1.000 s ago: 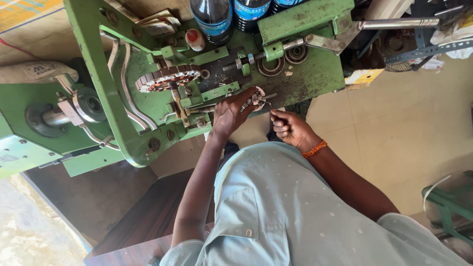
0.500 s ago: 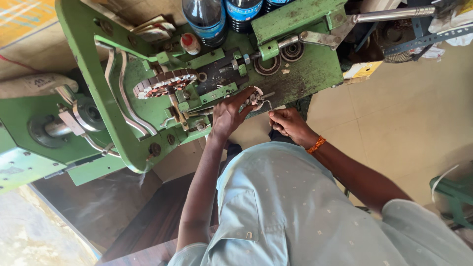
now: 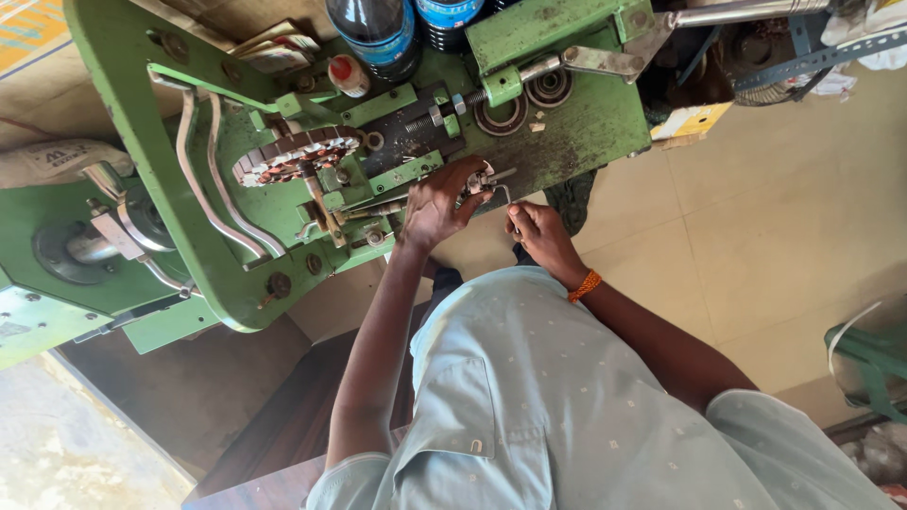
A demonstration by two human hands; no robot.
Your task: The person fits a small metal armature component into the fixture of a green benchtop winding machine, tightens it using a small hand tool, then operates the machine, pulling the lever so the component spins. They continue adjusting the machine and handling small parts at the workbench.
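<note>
Hands at green machine point(image 3: 567, 123) front edge | left hand point(image 3: 436, 203) grip closed on small metal fitting point(image 3: 480, 179), steadying it against the machine | right hand point(image 3: 540, 231) grip closed on bent metal key point(image 3: 502, 194), tip at fitting, held for leverage | bottles point(image 3: 378, 33) parked at far edge, well apart.

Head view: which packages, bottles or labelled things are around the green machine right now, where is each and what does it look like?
Dark bottle: top centre, on the green machine; round, blue label band.
Second bottle: just right of it, same dark body and blue label.
Small container: left of the bottles; white with red cap.
Yellow box: right of the machine, on the floor side; flat, yellow.
Sack: far left; off-white, printed.
</note>
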